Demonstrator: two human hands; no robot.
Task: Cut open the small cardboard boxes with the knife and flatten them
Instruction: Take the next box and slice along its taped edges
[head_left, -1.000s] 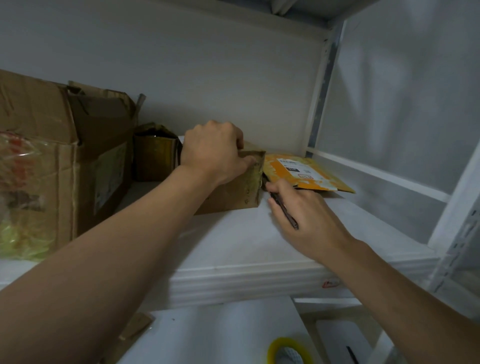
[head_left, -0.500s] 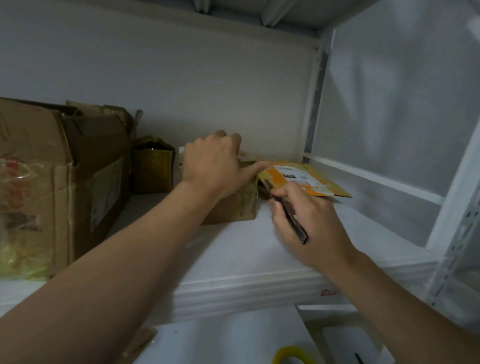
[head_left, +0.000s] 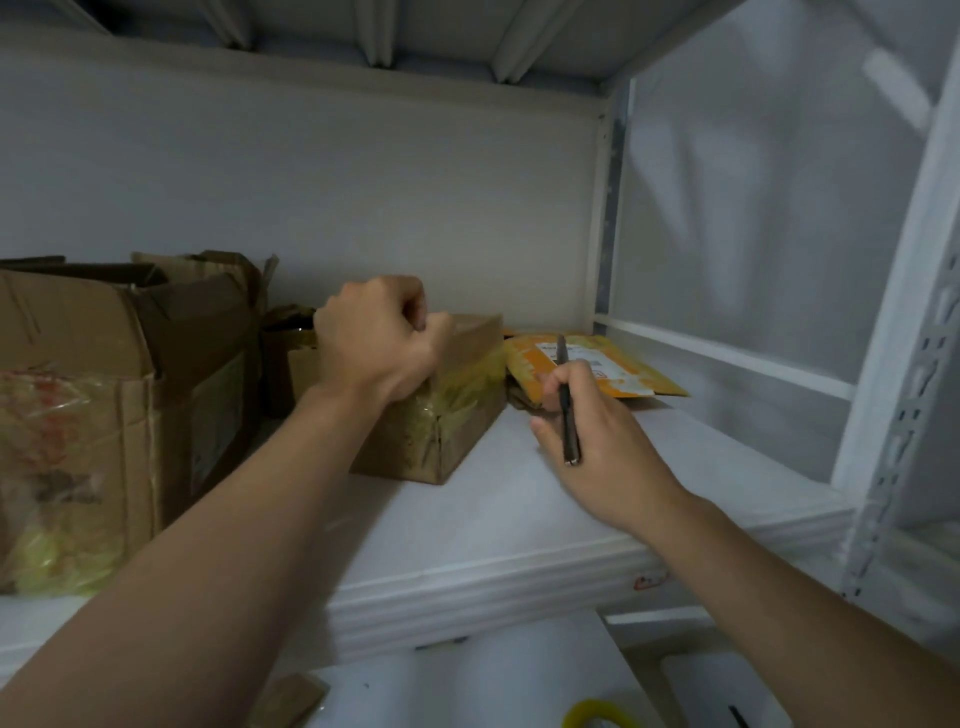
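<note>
With the left hand (head_left: 382, 340) clenched on the small brown taped cardboard box (head_left: 441, 400), the right hand (head_left: 587, 441), pinching the slim dark knife (head_left: 567, 400) beside the box, should slit its tape shallowly.

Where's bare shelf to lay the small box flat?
Bare white shelf in front of the small box, out to the front lip and right post. Crowded left: large open carton. Back right holds the orange mailer, right hand with knife beside it.

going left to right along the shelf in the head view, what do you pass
large open cardboard box → small taped cardboard box under the left hand → right hand holding the knife → orange mailer → white shelf upright
</note>
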